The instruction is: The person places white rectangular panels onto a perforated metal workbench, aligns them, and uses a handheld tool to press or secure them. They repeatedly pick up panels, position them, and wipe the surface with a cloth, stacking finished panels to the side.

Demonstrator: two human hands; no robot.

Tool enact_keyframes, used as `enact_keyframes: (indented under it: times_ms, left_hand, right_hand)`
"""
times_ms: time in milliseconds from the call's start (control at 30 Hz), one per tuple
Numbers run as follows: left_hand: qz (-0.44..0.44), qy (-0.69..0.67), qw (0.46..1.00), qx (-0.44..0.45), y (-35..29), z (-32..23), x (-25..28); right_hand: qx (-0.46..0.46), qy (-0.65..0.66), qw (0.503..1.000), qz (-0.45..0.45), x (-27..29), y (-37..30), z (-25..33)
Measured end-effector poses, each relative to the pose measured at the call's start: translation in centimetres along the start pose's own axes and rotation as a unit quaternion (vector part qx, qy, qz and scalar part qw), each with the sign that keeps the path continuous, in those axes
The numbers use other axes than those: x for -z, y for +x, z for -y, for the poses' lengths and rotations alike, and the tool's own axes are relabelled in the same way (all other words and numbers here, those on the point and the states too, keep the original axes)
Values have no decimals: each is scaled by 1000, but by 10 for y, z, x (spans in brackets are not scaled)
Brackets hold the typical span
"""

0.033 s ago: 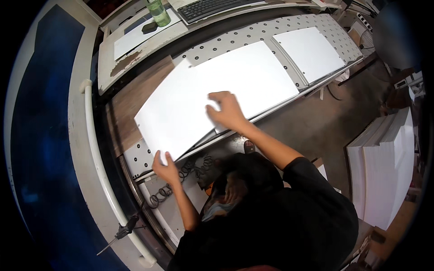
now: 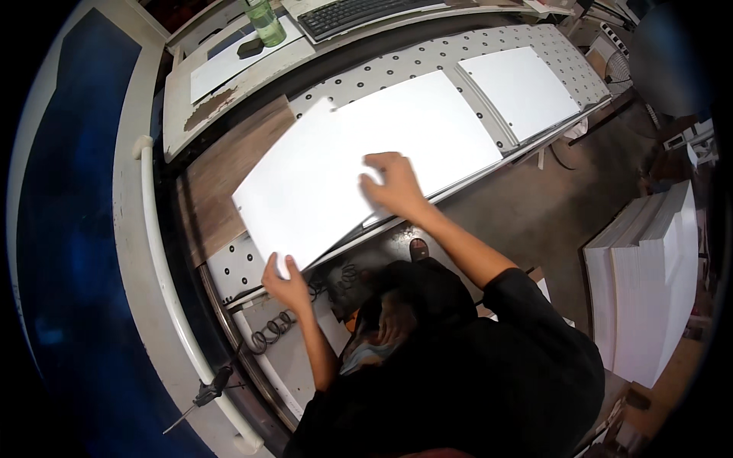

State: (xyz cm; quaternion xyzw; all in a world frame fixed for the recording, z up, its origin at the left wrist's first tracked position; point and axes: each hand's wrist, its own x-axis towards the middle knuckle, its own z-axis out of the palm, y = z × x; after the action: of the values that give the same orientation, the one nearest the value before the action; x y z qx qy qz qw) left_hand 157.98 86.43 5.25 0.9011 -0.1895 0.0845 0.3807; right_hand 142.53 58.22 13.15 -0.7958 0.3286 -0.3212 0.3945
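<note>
A large white panel [image 2: 351, 160] lies slanted across a white perforated table [image 2: 427, 57], its left part over a brown wooden board [image 2: 221, 175]. My left hand [image 2: 286, 281] grips the panel's near left corner, thumb on top. My right hand [image 2: 393, 187] rests palm-down on the panel close to its front edge, fingers spread and slightly bent. A second, smaller white panel [image 2: 519, 90] lies flat on the table to the right, apart from the large one.
A keyboard [image 2: 355, 13] and a green bottle [image 2: 265, 21] stand on the shelf behind. A stack of white panels [image 2: 657, 282] stands on the floor at right. A coiled cable [image 2: 269, 333] and a small tool [image 2: 205, 395] sit by the white rail at left.
</note>
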Motion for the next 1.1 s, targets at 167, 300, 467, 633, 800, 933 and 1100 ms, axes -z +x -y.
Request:
enact_keyframes:
  times_ms: [167, 300, 467, 633, 800, 933, 1100]
  left_hand:
    - [137, -83, 983, -95, -47, -105, -19]
    - [223, -136, 945, -198, -43, -157, -17]
    - [227, -116, 945, -205, -22, -173, -22]
    - [234, -143, 947, -168, -26, -165, -15]
    - [253, -138, 948, -132, -42, -144, -20]
    - [234, -129, 955, -125, -45, -139, -20]
    - [196, -95, 970, -107, -38, -126, -16]
  right_hand:
    - [-36, -142, 982, -117, 114, -4, -60]
    - [48, -308, 947, -74, 132, -11, -89]
    - [32, -338, 938, 72, 81, -27, -82]
    - [14, -413, 911, 6, 96, -9, -123]
    - [-51, -443, 894, -49, 112, 29, -145]
    - [-115, -433, 890, -85, 144, 66, -183]
    - [-138, -441, 883, -84, 209, 87, -240]
